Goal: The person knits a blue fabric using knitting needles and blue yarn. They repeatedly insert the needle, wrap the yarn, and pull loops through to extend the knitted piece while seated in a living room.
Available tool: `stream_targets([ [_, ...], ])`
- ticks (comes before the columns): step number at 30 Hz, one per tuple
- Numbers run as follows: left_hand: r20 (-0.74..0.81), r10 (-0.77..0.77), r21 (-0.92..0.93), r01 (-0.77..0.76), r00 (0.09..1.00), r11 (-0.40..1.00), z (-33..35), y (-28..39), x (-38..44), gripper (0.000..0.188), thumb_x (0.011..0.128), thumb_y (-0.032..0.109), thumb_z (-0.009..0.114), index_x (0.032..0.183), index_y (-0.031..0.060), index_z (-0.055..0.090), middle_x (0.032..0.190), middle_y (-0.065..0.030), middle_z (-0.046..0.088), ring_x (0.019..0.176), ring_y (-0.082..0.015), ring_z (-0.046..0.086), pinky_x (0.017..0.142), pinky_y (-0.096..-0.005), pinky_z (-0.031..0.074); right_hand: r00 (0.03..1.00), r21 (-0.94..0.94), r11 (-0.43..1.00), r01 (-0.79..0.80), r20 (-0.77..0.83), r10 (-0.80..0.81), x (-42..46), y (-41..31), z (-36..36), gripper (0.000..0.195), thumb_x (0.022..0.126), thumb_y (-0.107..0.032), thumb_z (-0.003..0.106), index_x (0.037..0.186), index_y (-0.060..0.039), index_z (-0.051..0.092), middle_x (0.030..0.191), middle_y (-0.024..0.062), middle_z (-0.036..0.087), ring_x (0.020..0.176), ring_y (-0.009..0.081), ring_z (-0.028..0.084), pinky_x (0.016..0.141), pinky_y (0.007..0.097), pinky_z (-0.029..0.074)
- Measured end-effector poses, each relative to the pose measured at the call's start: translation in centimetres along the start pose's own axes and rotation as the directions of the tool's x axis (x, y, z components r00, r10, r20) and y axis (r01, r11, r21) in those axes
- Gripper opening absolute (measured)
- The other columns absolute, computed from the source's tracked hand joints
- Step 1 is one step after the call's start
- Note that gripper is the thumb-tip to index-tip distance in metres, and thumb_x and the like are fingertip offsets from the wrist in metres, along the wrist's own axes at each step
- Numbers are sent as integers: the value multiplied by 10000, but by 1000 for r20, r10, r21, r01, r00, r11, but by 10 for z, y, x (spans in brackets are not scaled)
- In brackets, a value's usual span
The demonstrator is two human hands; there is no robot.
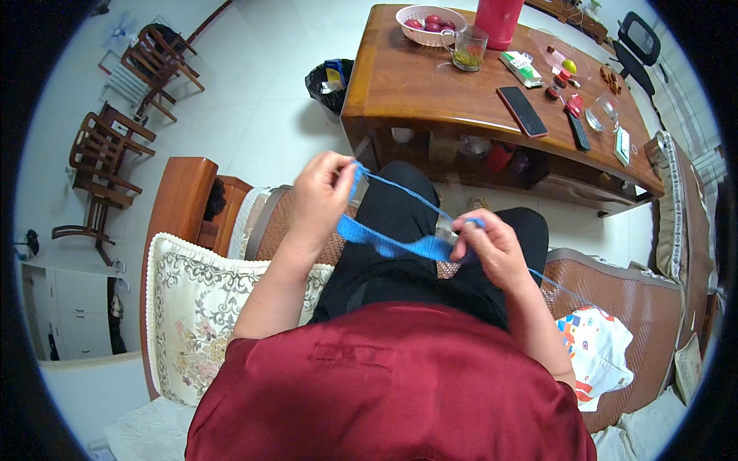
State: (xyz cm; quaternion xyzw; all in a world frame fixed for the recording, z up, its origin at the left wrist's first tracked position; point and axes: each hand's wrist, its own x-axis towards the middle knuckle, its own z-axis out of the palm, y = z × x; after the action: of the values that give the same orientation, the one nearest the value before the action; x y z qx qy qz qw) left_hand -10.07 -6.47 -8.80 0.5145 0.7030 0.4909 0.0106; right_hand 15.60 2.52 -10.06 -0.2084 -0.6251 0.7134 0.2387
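A narrow blue knitted strip [424, 248] hangs in a loop between my two hands, above my lap. My left hand [319, 196] pinches one end of it between thumb and fingers. At the other end, my right hand [490, 245] has its fingers closed on the knitting, with blue yarn around a finger. A thinner blue strand [412, 192] stretches above the strip from hand to hand. From below my right hand a blue yarn [562, 286] trails to a white patterned cloth bag [602, 348] on the sofa. Any needles are too small to make out.
Ahead stands a wooden coffee table [403, 86] with a fruit basket [429, 40], a glass mug [468, 52], a phone [522, 111] and a remote control [578, 131]. A black-lined bin [326, 95] is beside it. An embroidered cushion [199, 311] lies at my left on the sofa.
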Motion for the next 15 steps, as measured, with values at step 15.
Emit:
stream_targets([
  [15,724,-167,-466,652,670,598,-1,55,-22,151,845,71,614,977,-1,628,855,-21,641,777,-58,585,711,-193,472,975,-350,923,-162,86,204,-10,-28,12,181,911,-140,500,1010,-45,619,589,2,557,521,60,524,489,220,447],
])
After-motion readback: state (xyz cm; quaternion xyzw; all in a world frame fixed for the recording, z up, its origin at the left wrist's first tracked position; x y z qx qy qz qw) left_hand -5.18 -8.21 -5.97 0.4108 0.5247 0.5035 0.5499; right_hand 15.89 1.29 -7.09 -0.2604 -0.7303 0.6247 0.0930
